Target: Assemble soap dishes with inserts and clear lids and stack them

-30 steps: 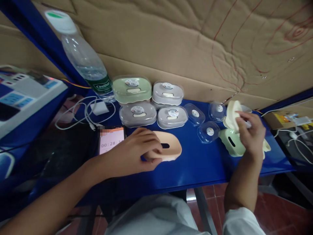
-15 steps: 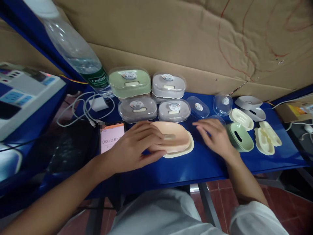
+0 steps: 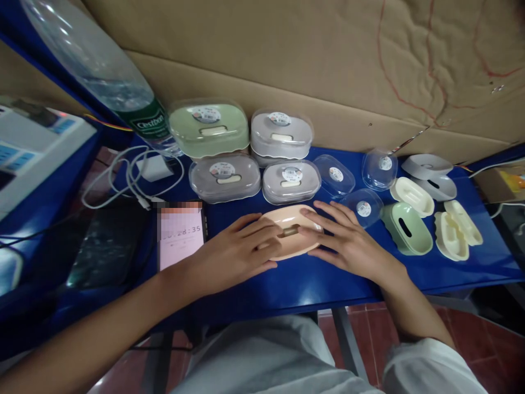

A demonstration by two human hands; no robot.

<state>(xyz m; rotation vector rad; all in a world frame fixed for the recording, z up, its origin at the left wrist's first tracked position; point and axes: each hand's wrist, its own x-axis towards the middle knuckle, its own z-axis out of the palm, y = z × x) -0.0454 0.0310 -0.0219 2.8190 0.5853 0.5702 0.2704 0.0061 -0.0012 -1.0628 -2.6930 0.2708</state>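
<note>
A peach soap dish (image 3: 283,219) with a slot in its middle lies between my two hands at the front of the blue table. My left hand (image 3: 229,254) grips its left end, fingers over the rim. The right end is held by my right hand (image 3: 348,235), whose fingers are spread over the rim and inside wall. The cream tray seen under the dish earlier is mostly hidden; something pale shows through the slot. Right of my right hand stands a green soap dish (image 3: 418,235) with a dark slot, beside cream trays (image 3: 449,241) and another cream tray (image 3: 412,197).
Behind are lidded soap boxes, one green (image 3: 209,126) and several grey (image 3: 281,134). Loose clear lids (image 3: 334,175) and grey dishes (image 3: 426,164) lie further right. At left are a phone (image 3: 180,235), a white cable (image 3: 131,180), and a water bottle (image 3: 143,117). Cardboard (image 3: 287,49) walls the back.
My right hand has moved left onto the peach dish's right end. The dish now covers the cream tray's edge that stuck out on the right. The view has shifted slightly.
</note>
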